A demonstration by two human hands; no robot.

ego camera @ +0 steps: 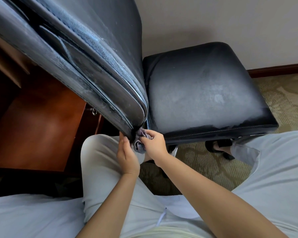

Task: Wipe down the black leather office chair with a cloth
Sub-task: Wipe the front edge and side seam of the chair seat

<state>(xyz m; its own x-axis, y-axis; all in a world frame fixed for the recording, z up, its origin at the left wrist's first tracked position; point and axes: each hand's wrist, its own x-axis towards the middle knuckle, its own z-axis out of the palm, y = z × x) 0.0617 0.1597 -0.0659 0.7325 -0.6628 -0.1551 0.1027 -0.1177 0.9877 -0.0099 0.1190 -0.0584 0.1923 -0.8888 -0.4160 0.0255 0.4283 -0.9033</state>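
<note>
You are sitting with your knees apart in pale trousers [100, 169], both forearms reaching forward over your lap. Your left hand [127, 156] is lying with its fingers straight and pressed together, the fingertips touching the lower end of the chair's backrest [86, 69] just left of the cloth. Your right hand [156, 145] is curling its fingers and thumb round the greyish-purple cloth [140, 140], pinching it in a bunch against that same lower end of the backrest, where it is meeting the near left corner of the seat. Part of the cloth is hanging down between your two hands.

Beyond your hands, the black leather office chair is showing its seat [203, 90] to the right, the leather worn pale and dull across the middle, darker along the near edge. The backrest is leaning up and away to the upper left, its edge cracked, with blue padding showing along the seam. A foot in a dark shoe [218, 147] is resting under the near right edge of the seat, on patterned carpet [282, 100]. To the left a reddish wooden desk [38, 127] is standing beside the chair, and behind everything a pale wall [213, 23] with a dark skirting board [279, 69] is running.
</note>
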